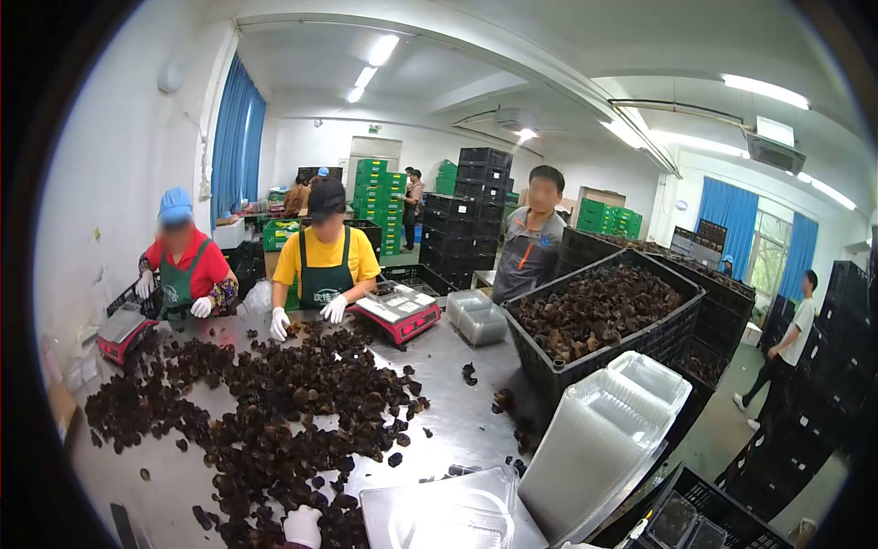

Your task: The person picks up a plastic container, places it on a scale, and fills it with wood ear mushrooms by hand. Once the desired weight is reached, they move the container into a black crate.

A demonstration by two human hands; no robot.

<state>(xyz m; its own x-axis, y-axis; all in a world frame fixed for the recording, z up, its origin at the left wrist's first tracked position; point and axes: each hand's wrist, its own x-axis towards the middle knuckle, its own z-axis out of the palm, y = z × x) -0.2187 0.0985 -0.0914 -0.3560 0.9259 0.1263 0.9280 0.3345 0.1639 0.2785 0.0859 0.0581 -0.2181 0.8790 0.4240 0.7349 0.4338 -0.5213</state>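
My left hand (302, 528), in a white glove, shows at the bottom edge, among a large spread of dark wood ear mushrooms (283, 403) on the metal table (457, 412). Its fingers are too small and partly covered to make out. My right hand is not in view. Right of my left hand lies a shiny flat metal plate (384, 512), glaring with reflected light. Beyond it leans a tall stack of clear plastic boxes (594, 439).
Two co-workers in green aprons (325, 274) stand across the table beside red scales (398, 311). A black crate (540, 343) heaped with mushrooms stands at the right, near another person (530, 252). Filled boxes (672, 522) sit in a lower-right crate. Stacked crates (466, 206) rise behind.
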